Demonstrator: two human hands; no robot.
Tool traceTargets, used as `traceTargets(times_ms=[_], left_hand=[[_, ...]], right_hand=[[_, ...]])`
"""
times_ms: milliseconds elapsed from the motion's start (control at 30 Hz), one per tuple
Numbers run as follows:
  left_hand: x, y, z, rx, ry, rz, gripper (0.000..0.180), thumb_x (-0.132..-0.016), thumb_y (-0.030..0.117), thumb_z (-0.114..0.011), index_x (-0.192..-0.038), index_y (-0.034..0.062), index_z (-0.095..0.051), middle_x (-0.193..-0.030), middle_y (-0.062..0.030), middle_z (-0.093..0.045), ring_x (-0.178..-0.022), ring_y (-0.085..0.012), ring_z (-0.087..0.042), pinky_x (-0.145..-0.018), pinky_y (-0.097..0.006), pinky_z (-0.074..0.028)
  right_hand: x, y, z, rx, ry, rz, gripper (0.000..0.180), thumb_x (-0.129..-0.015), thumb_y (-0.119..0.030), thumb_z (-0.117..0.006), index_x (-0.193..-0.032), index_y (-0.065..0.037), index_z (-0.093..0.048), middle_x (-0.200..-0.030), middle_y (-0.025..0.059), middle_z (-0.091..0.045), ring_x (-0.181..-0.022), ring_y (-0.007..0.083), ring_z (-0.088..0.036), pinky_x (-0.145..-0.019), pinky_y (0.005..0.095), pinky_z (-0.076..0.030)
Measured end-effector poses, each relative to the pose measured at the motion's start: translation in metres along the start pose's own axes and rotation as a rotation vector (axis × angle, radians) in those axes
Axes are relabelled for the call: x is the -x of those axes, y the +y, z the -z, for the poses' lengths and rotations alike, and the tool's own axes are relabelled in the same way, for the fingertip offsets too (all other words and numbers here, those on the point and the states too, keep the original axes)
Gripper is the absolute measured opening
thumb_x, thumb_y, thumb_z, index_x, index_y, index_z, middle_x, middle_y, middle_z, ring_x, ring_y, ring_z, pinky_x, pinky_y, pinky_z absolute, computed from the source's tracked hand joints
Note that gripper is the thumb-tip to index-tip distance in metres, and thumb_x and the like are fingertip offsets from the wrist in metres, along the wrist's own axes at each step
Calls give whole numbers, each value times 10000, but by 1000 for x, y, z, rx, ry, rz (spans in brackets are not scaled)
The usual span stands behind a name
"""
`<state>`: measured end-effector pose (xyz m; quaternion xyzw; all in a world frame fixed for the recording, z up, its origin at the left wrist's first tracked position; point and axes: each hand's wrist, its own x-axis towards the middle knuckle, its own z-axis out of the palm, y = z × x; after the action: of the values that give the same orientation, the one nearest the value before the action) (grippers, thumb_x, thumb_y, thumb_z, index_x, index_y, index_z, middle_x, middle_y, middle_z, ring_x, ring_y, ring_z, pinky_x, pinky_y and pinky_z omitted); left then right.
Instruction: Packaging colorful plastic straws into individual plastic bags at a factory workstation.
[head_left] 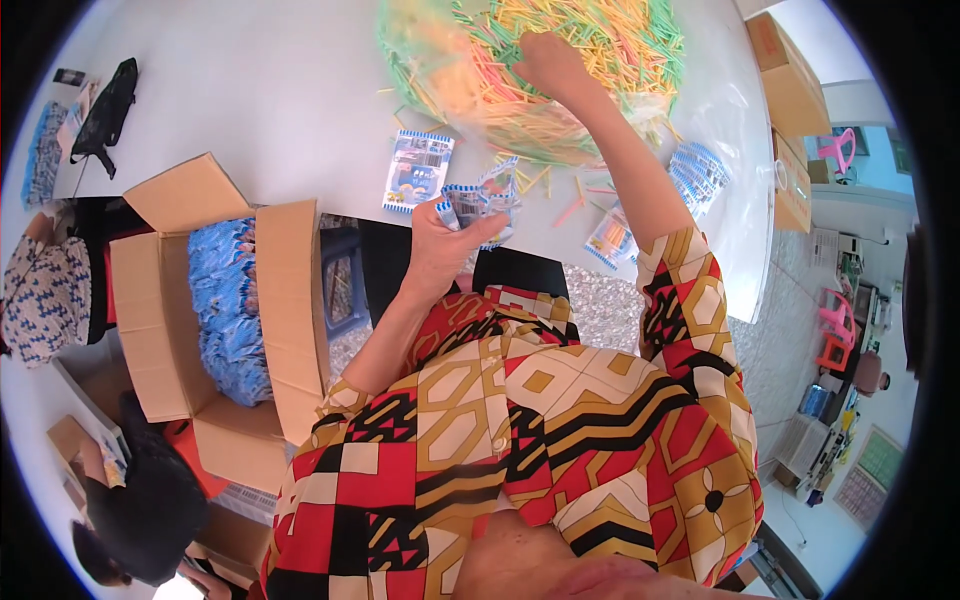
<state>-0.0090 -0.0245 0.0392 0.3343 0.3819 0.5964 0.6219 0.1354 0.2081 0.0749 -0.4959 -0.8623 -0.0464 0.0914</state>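
Observation:
My left hand grips a small clear plastic packet with blue-striped edges at the table's near edge. The packet's top looks open. My right hand is stretched forward into a large pile of thin pink, yellow, orange and green sticks. Its fingers curl down among the sticks, so whatever they grip is hidden. The pile lies in a big clear plastic bag spread on the table. A blue-and-white printed packet lies flat just left of my left hand.
Right of the pile are a stack of striped packets and another packet. Loose sticks lie nearby on the white table. An open cardboard box holding blue packets stands at left. Other people sit at the far left.

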Motion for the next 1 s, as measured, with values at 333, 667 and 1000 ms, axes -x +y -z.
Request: traceTargets(times_ms=[333, 667, 1000], left_hand=[[0, -2, 8, -94, -60, 56, 270, -741, -31, -708, -1000, -18, -635, -825, -36, -653, -726, -83, -608, -673, -234, -499], [3, -4, 7, -73, -55, 52, 269, -738, -11, -723, -991, -13, -633, -838, -41, -655, -728, -88, -609, -677, -239, -501], [5, -5, 1, -94, -70, -14, 152, -769, 93, -704, -861, -13, -646, -661, -13, -614, -334, -31, -416, -256, -197, -274]], right_hand=[[-17, 5, -29, 36, -12, -94, 269, -746, -166, -597, -913, 31, -525, -879, 214, -629, -862, 371, -620, -726, 445, -503], [-17, 2, -29, -24, -32, -139, 321, -706, -167, -626, -911, 55, -521, -862, 226, -629, -833, 381, -618, -720, 434, -499], [0, 40, -14, -370, -16, -103, 281, -672, -227, -648, -750, 33, -575, -564, 141, -556, -522, 217, -556, -515, 338, -443]])
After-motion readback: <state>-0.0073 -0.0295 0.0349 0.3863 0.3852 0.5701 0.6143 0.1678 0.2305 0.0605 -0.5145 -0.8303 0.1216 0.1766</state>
